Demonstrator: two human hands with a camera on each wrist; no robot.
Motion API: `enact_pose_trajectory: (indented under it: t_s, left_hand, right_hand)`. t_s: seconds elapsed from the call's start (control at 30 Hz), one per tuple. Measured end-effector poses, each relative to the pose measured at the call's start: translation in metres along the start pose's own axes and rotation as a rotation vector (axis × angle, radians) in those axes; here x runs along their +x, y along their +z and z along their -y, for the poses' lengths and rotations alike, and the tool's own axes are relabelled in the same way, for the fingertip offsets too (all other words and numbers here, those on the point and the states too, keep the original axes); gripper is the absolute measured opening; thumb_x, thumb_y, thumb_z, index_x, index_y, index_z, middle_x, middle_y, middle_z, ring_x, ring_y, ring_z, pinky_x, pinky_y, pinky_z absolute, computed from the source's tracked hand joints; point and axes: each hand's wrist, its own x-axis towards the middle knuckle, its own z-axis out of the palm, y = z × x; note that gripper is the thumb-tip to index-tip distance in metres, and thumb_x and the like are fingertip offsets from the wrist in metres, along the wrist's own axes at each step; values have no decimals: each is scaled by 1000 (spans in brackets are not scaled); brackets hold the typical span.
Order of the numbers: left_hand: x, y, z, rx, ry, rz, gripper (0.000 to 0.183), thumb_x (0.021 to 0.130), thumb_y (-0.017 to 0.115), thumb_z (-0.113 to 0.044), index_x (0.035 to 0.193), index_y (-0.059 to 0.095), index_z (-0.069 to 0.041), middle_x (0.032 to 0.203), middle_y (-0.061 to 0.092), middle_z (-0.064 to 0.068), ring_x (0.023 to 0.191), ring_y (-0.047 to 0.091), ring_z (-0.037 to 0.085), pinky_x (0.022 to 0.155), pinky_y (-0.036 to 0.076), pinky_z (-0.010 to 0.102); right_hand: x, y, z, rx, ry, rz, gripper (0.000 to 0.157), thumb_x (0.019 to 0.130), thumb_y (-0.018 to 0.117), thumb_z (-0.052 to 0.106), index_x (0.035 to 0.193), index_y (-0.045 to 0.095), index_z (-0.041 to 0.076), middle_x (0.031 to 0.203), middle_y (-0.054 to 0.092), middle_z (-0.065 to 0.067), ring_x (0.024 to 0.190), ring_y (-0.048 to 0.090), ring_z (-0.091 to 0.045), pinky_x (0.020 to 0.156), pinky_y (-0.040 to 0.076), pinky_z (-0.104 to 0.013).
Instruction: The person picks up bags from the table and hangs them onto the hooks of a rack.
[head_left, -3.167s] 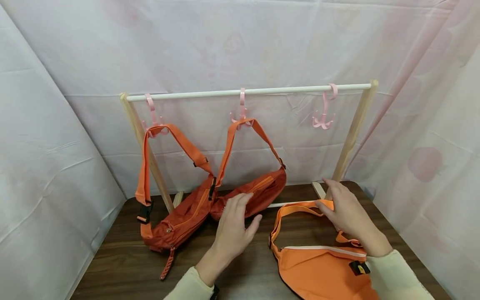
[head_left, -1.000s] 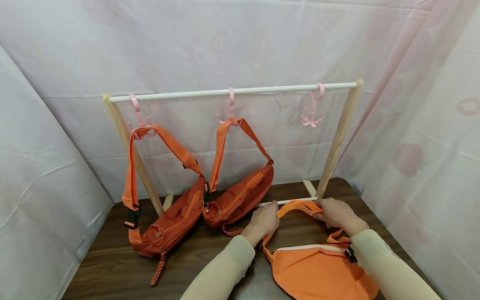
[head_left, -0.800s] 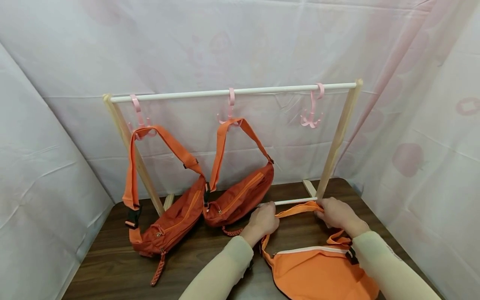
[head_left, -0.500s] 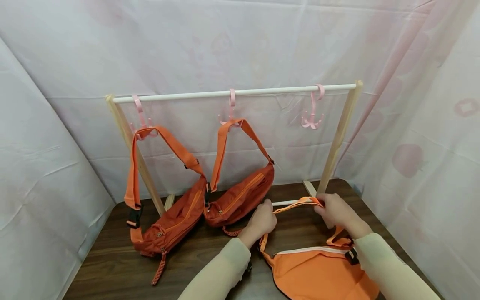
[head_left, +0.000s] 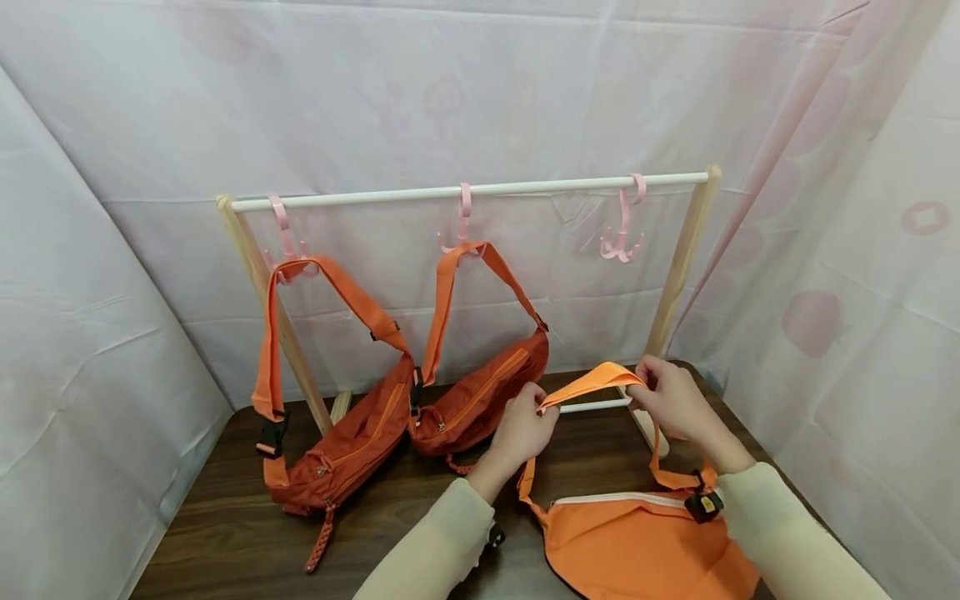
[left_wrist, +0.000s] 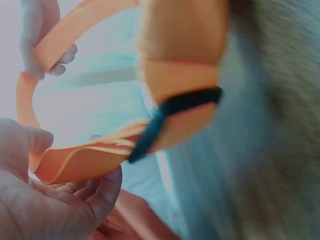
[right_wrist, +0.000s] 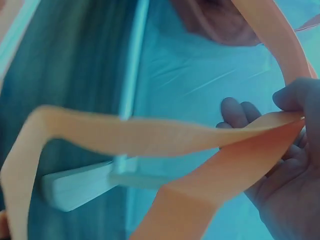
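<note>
A bright orange waist bag (head_left: 637, 542) with a white zip lies on the dark table at the lower right in the head view. Its orange strap (head_left: 600, 379) is lifted into an arch. My left hand (head_left: 521, 427) pinches the strap at its left side, thumb above and fingers below in the left wrist view (left_wrist: 55, 200). On the other side my right hand (head_left: 678, 404) pinches the strap between thumb and fingers, seen at the right edge of the right wrist view. A black buckle (head_left: 703, 506) hangs by the right sleeve.
Behind stands a rack with wooden posts and a white rod (head_left: 555, 188). Two darker orange-red bags (head_left: 356, 442) hang by their straps from the left and middle pink hooks (head_left: 463, 225). The right pink hook (head_left: 621, 237) bears nothing. Pale curtains surround the table.
Both hands came down to the strap, took hold of it and raised it off the table. The bag's body stays lying; the hanging bags have not moved.
</note>
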Motion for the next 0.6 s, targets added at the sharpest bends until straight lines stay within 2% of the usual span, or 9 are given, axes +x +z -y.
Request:
enact_pose_trajectory:
  t_s: [0.07, 0.17, 0.27, 0.37, 0.47, 0.6]
  left_hand:
    - [-1, -5, -11, -24, 6, -6, 20, 106, 63, -24, 120, 59, -10, 70, 52, -1, 48, 45, 14, 47, 40, 30]
    - [-1, -11, -24, -55, 26, -24, 24, 107, 63, -22, 128, 59, -10, 78, 56, -1, 49, 49, 13, 47, 43, 30]
    - [0, -17, -37, -77, 66, -45, 30, 107, 62, -20, 135, 58, -9, 88, 59, -1, 55, 53, 13, 51, 47, 30]
    - [-1, -22, -48, -99, 113, -61, 34, 107, 60, -18, 140, 56, -10, 99, 63, 0, 63, 56, 12, 58, 50, 30]
    - [-2, -29, -58, -128, 160, -82, 35, 108, 58, -15, 142, 56, -10, 106, 64, 1, 73, 58, 11, 65, 51, 30]
    - [-3, -37, -68, -166, 205, -105, 32, 108, 55, -12, 139, 59, -11, 103, 63, 0, 73, 55, 12, 66, 49, 29]
  right_hand:
    - [1, -3, 9, 33, -4, -6, 19, 103, 64, 5, 89, 51, 9, 76, 68, -8, 69, 71, -21, 49, 51, -33]
    - [2, -6, 22, 51, -27, -32, 20, 102, 64, 5, 88, 51, 10, 74, 67, -7, 60, 66, -22, 45, 48, -33]
    - [1, -8, 34, 62, -50, -48, 22, 102, 66, 7, 87, 50, 11, 68, 58, -6, 51, 55, -20, 40, 41, -32]
    - [1, -10, 44, 48, -95, -56, 24, 102, 68, 8, 87, 49, 11, 66, 49, -4, 49, 46, -17, 42, 37, -30]
    - [1, -12, 53, 23, -145, -62, 24, 101, 71, 7, 87, 50, 11, 66, 44, -2, 50, 43, -14, 46, 36, -28]
    - [2, -19, 61, 53, -174, -52, 23, 97, 70, -2, 91, 52, 10, 69, 46, -3, 52, 45, -12, 48, 39, -27]
